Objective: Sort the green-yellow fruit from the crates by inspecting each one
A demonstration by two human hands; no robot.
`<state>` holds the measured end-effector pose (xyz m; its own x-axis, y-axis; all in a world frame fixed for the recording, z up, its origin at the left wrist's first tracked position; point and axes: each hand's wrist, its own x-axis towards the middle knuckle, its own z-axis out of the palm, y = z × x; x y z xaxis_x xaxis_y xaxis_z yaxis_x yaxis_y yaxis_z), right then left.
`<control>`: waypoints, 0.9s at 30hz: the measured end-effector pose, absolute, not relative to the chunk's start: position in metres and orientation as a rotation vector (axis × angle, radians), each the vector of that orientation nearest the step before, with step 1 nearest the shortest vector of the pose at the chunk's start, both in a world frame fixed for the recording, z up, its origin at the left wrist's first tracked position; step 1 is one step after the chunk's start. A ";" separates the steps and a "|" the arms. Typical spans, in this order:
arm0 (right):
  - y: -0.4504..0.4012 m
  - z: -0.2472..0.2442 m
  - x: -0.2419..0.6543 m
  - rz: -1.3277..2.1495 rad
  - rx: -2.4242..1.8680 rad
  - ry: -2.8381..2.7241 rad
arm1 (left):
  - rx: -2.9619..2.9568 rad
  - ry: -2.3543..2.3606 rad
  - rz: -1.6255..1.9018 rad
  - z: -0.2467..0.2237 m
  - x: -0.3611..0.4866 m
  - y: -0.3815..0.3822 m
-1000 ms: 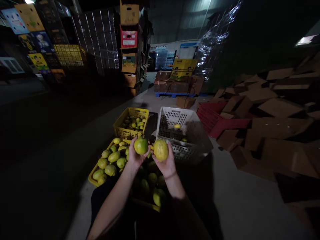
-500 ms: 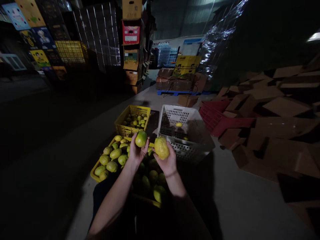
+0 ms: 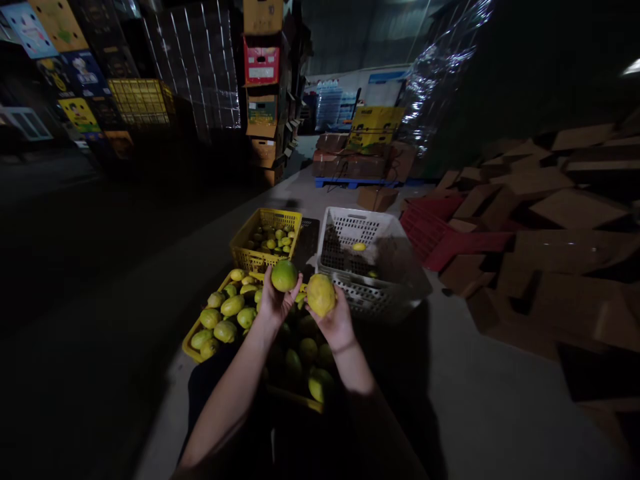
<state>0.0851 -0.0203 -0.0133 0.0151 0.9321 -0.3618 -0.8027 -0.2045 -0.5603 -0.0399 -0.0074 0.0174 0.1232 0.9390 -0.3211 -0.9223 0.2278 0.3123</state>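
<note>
My left hand [image 3: 274, 303] holds a green lemon [image 3: 285, 276] in its curled fingers. Beside it, a yellow lemon [image 3: 321, 295] rests in my right hand [image 3: 339, 323], its fingers wrapped round the fruit's far side. Both hands are raised over a yellow crate [image 3: 192, 351] full of green and yellow lemons, partly in my shadow. Behind that stands a second yellow crate [image 3: 241, 253] with smaller fruit inside. At the right, a white crate [image 3: 373, 288] has a small yellow fruit [image 3: 359, 247] and another, dimmer one in it.
A red crate [image 3: 430, 230] and a heap of cardboard boxes [image 3: 565, 267] lie at the right. Stacked cartons [image 3: 263, 110] rise behind the crates. Farther back, a blue pallet [image 3: 350, 182] carries boxes. Another yellow crate [image 3: 143, 102] stands at the back left.
The lemons have turned in my hands: the left one now shows a greener side, the right one a smoother side. The hands have stayed in nearly the same place.
</note>
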 end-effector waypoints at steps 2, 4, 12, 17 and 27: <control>-0.024 -0.009 0.086 1.605 -0.755 -0.201 | 0.033 0.516 1.379 0.019 -0.041 -0.008; -0.026 -0.005 0.087 1.594 -0.733 -0.180 | 0.030 0.542 1.361 0.021 -0.043 -0.009; -0.026 -0.004 0.089 1.728 -0.698 -0.155 | 0.143 0.684 1.198 0.019 -0.043 -0.008; -0.024 -0.008 0.087 1.716 -0.715 -0.111 | 0.044 0.719 1.218 0.021 -0.038 -0.009; -0.024 -0.016 0.084 1.600 -0.688 -0.246 | 0.170 0.608 1.336 0.021 -0.039 -0.009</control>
